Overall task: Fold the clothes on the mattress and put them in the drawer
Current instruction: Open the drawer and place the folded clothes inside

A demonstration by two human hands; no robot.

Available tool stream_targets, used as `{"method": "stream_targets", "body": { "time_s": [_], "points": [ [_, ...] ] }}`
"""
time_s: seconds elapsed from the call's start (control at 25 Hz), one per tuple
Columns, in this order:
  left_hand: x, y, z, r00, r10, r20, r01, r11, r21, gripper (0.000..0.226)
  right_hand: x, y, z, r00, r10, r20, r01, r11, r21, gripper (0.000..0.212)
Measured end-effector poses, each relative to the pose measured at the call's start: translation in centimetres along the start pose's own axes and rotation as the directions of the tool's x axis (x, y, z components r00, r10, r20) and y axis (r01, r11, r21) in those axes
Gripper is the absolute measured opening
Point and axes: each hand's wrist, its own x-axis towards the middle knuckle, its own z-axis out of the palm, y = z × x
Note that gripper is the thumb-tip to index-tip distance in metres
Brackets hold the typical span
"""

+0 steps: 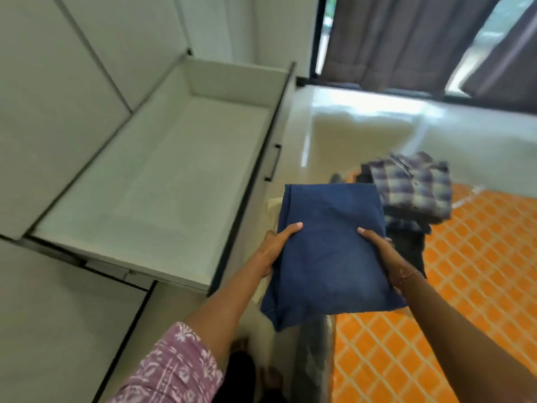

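Observation:
A folded blue garment point(328, 251) is held in the air between the drawer and the mattress. My left hand point(277, 247) grips its left edge, thumb on top. My right hand point(380, 251) grips its right edge the same way. The white drawer point(162, 181) stands pulled out to the left, and nothing lies inside it. The orange diamond-patterned mattress point(470, 286) lies at the right. On its near corner sits a pile of folded clothes with a purple plaid shirt point(415, 184) on top and dark garments point(409, 245) below.
White wardrobe doors point(58, 82) rise behind and below the drawer. The drawer front carries a black handle point(273, 162). A glossy pale floor point(363, 123) stretches toward a window with grey curtains point(406, 39). My feet point(261, 370) show at the bottom.

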Motion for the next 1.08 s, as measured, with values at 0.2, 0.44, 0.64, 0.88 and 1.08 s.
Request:
{"method": "stream_targets", "body": {
  "time_s": [0.2,0.44,0.64,0.88,1.08],
  "points": [
    [-1.1,7.3,-13.3,0.969,0.108,-0.221,-0.158,0.961,-0.226,0.099,4.1,-12.9,15.5,0.974,-0.086,0.21,0.154,0.93,-0.333,0.058],
    [2.4,8.1,-29.1,0.867,0.018,-0.498,-0.294,0.826,-0.48,0.084,12.0,-19.6,38.0,0.887,0.024,0.462,0.293,0.743,-0.601,0.042],
    [6.9,2.7,-38.3,0.723,-0.188,-0.665,-0.384,0.691,-0.613,0.07,20.6,-14.7,52.1,0.813,0.071,0.578,0.393,0.666,-0.634,0.035],
    [10.9,-3.0,-43.1,0.477,-0.5,-0.723,-0.374,0.629,-0.682,0.054,27.7,-5.9,60.8,0.745,0.261,0.614,0.41,0.547,-0.73,0.044],
    [11.8,-2.5,-40.8,0.149,-0.101,-0.984,0.277,0.959,-0.056,0.085,29.1,-3.0,61.7,0.738,0.091,0.669,0.653,0.153,-0.741,0.059]
  ]
}}
